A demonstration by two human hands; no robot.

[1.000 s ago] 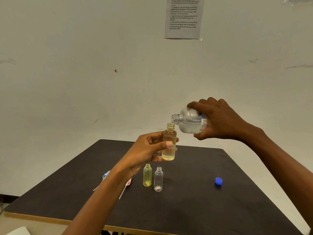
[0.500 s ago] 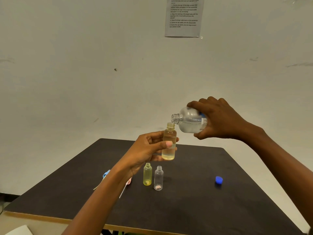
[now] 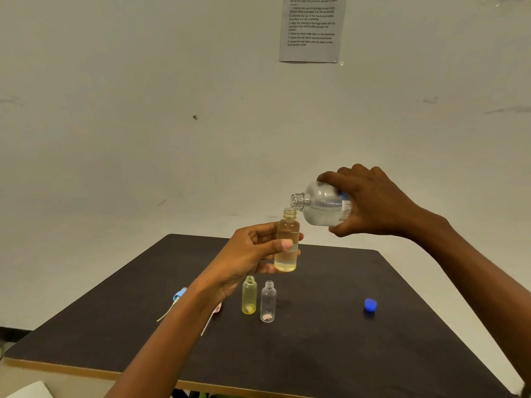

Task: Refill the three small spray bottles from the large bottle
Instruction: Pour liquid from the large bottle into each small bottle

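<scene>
1. A pale amber small bottle [image 3: 286, 254] is being held upright in the air above the dark table [image 3: 344, 354] by the left hand [image 3: 253, 254]. The thumb is being pressed across its near side and the fingers are being curled round behind it. Its neck is uncapped, and liquid is being shown in its lower part.
2. The large bottle [image 3: 321, 203] is being gripped by the right hand [image 3: 370, 202], with the fingers wrapped over the top and the thumb tucked beneath. It is being tipped almost onto its side, its open mouth pointed left and kept just above the small bottle's neck. Whether the two rims are touching cannot be told, and no stream can be made out.
3. A yellow small bottle [image 3: 249, 295] and a clear small bottle [image 3: 268, 301] are being left standing upright and uncapped on the table, just beside each other, the yellow one on the left.
4. A blue cap [image 3: 370, 304] is being left lying on the table, well apart to the right.
5. A blue spray head [image 3: 179, 294] and a pink spray head [image 3: 218, 307] are being partly hidden by the left forearm, at the left of the standing bottles.
6. A printed sheet [image 3: 311, 27] is being displayed on the far wall.
</scene>
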